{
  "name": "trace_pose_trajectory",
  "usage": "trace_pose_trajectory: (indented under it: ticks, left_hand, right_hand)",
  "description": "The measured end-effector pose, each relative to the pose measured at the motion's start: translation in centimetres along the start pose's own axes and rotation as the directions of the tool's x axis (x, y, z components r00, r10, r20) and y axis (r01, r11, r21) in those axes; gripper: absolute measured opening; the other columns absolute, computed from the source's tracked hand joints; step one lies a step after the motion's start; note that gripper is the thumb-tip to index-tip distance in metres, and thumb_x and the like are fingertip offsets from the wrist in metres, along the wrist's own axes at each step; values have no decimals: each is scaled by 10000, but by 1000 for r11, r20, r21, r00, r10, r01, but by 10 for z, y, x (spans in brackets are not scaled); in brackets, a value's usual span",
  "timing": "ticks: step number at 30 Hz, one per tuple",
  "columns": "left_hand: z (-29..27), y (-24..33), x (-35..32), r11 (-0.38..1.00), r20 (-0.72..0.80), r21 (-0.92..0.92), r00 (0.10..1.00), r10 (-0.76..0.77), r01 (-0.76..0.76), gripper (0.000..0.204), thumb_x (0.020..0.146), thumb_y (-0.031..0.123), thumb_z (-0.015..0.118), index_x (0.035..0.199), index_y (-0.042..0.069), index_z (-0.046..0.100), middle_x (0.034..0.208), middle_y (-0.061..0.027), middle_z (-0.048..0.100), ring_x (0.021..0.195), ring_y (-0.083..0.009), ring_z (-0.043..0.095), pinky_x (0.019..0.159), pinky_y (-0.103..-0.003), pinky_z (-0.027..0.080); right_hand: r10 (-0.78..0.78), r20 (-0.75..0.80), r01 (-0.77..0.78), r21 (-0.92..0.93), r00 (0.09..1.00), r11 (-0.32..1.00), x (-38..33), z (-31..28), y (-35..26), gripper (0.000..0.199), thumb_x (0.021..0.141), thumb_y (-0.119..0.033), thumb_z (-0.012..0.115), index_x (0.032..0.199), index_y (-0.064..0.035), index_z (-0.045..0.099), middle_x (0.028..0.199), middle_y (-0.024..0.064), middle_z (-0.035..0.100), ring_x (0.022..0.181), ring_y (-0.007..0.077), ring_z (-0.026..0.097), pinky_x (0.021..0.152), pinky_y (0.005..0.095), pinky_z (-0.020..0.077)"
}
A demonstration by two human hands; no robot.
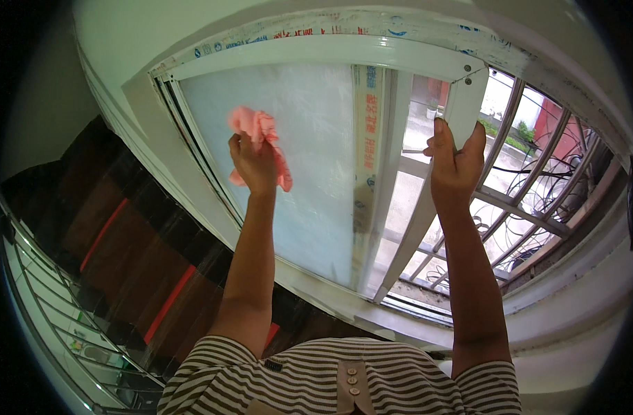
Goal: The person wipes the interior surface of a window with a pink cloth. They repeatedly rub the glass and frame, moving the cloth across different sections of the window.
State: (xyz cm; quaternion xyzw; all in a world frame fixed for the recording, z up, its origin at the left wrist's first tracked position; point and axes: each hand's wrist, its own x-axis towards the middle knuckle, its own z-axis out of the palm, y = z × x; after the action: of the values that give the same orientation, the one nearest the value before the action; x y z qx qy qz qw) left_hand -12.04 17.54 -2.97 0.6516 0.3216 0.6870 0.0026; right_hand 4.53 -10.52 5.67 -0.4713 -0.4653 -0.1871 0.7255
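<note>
My left hand (254, 164) presses a crumpled pink cloth (261, 128) against the frosted window pane (309, 207), left of the pane's middle. The fingers are bunched into the cloth, and its lower folds hang beside the wrist. To the right, my right hand (456, 162) is wrapped round the white upright edge of a sliding window sash (465, 104), thumb on one side and fingers on the other. Between the two hands runs a white window frame strip with a printed film (366, 131) peeling along it.
Metal security bars (517, 200) cross the opening on the right, with tangled black cables (520, 256) and a paved yard beyond. At lower left lie dark steps with red strips (170, 304) and a curved metal railing (50, 304). A white sill (316, 297) runs below the window.
</note>
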Motion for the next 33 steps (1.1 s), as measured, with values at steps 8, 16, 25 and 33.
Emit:
trace_pose_trajectory:
  ticks: [8,16,25,33]
  left_hand:
    - [-6,-53,-49,848,141,-128,856,-497,514,211,916,101,397,813,-53,498,884,-132,529,764,-241,572,628,-374,458]
    - [4,-39,-239,780,325,186,712,-622,597,220,786,133,604,863,-66,552,875,-285,595,824,-452,593,716,-489,483]
    - [-35,106,-210,722,599,-22,587,-545,692,218,772,165,642,812,-43,587,837,-248,604,805,-401,592,698,-432,474]
    - [-39,138,-101,932,368,-322,929,-39,167,279,731,-20,643,997,-60,566,980,-193,516,856,-356,556,693,-388,473]
  right_hand:
    - [34,0,-34,3,999,999,0,-2,-1,196,945,-120,576,1059,14,489,798,71,573,655,100,558,560,249,501]
    - [108,-13,-108,-16,994,994,3,1,-4,219,940,-124,576,1048,21,452,777,97,588,673,127,605,567,283,555]
    - [130,-17,-131,-16,991,991,1,2,-2,240,949,-190,593,1049,5,495,830,72,572,668,100,558,578,254,523]
    - [119,-29,-116,82,993,990,1,0,6,210,935,-119,590,1063,11,485,838,74,569,680,109,568,563,264,531]
